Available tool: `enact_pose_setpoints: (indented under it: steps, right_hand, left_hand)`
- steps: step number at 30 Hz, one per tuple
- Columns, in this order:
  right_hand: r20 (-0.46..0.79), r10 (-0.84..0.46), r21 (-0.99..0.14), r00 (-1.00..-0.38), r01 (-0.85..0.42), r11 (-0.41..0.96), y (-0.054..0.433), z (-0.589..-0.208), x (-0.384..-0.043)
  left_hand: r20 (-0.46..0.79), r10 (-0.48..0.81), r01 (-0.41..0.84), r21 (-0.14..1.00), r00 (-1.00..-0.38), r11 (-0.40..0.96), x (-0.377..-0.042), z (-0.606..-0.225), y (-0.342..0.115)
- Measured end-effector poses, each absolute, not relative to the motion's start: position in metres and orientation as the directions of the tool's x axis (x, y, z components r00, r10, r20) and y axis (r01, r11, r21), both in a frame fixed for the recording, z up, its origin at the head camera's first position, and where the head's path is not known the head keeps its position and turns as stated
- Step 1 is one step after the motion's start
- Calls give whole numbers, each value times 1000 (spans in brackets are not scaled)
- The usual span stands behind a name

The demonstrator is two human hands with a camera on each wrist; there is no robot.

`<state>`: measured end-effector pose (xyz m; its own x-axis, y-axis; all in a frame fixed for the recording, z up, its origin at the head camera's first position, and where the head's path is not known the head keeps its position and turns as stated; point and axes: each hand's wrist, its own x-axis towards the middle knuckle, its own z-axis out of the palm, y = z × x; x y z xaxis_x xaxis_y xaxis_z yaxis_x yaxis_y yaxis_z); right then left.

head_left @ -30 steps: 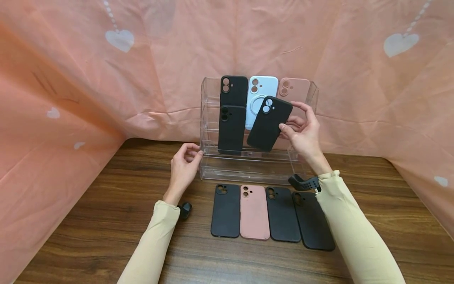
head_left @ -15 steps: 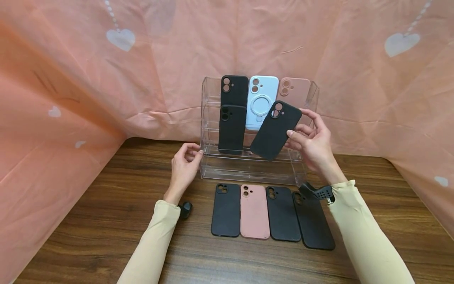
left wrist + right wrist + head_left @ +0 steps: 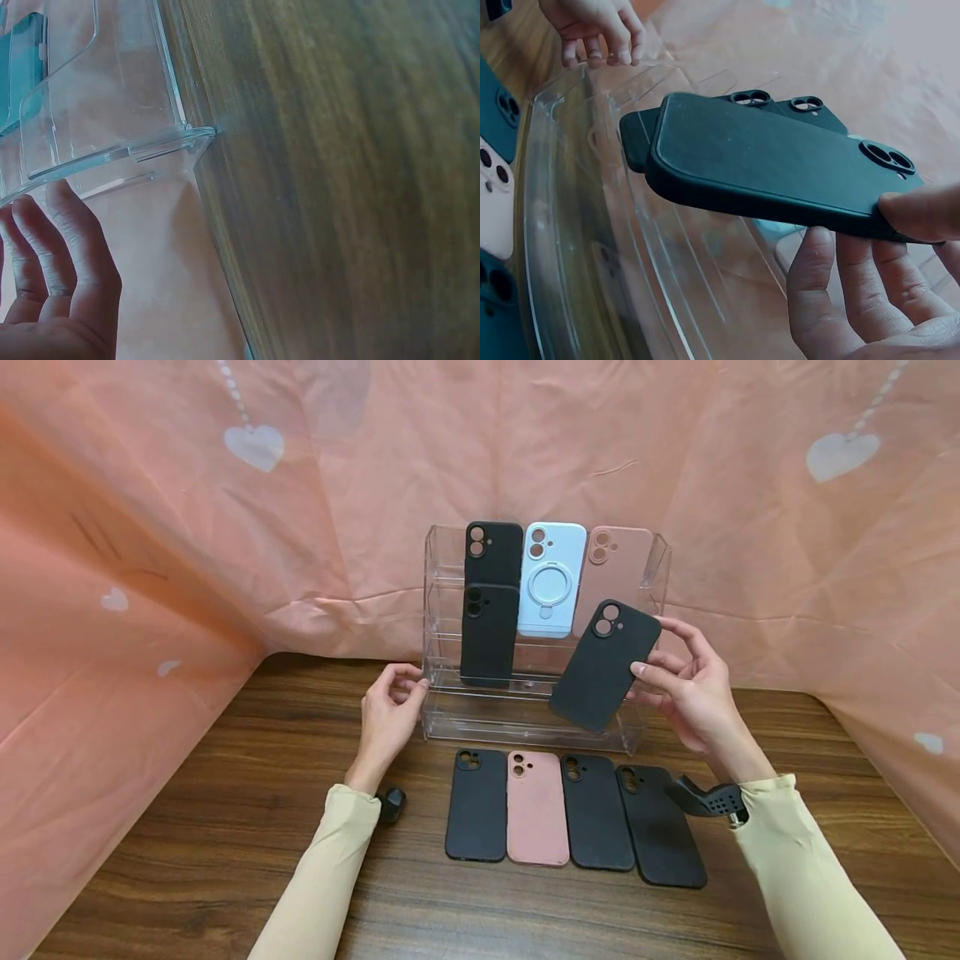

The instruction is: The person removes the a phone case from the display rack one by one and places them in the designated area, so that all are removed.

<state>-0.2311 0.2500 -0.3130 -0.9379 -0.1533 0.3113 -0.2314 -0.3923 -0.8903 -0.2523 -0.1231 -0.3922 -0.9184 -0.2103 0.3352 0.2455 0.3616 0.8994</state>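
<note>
My right hand (image 3: 693,693) pinches a black phone case (image 3: 606,667) along its right edge, thumb on the back and fingers beneath. The case hangs tilted in front of the clear acrylic display rack (image 3: 525,727), over its lower right side. In the right wrist view the case (image 3: 765,165) hides part of the black cases behind. My left hand (image 3: 392,710) touches the rack's left side with its fingertips, fingers loosely bent. Standing in the rack are two black cases (image 3: 491,635), a white case with a ring (image 3: 552,581) and a pink case (image 3: 615,564).
In front of the rack, a row of cases lies on the wooden table (image 3: 225,835): a black case (image 3: 476,810), a pink case (image 3: 537,814), a second black case (image 3: 597,818) and a third black case (image 3: 660,831). A pink curtain (image 3: 360,485) hangs behind.
The right hand has brought the black case down and to the right, away from the white case, which is now uncovered. The left hand stays at the rack's side.
</note>
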Motion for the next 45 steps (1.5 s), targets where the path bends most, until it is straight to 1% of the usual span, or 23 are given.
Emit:
enact_pose_setpoints:
  steps: [11,20,25,31,39,45]
  right_hand:
    - [285,-209,-913,-936,-198,-358,271,-321,-214]
    - [262,-247,-919,-933,-163,-358,290,-330,-204]
    - [251,-255,-932,-934,-162,-323,302,-336,-198]
    - [221,-290,-939,-931,-122,-323,318,-344,-189]
    - [198,-370,-961,-908,-105,-257,341,-351,-179]
    - [185,-459,-971,-869,-89,-222,361,-362,-173]
  left_hand:
    - [332,-212,244,902,-919,356,-252,-393,-123]
    - [334,-210,248,903,-919,351,-252,-393,-123]
    - [337,-204,252,901,-919,354,-252,-394,-123]
    - [336,-203,251,900,-920,356,-252,-393,-124]
    - [335,-207,246,900,-919,361,-252,-393,-124]
    - [335,-209,242,896,-919,371,-252,-393,-124]
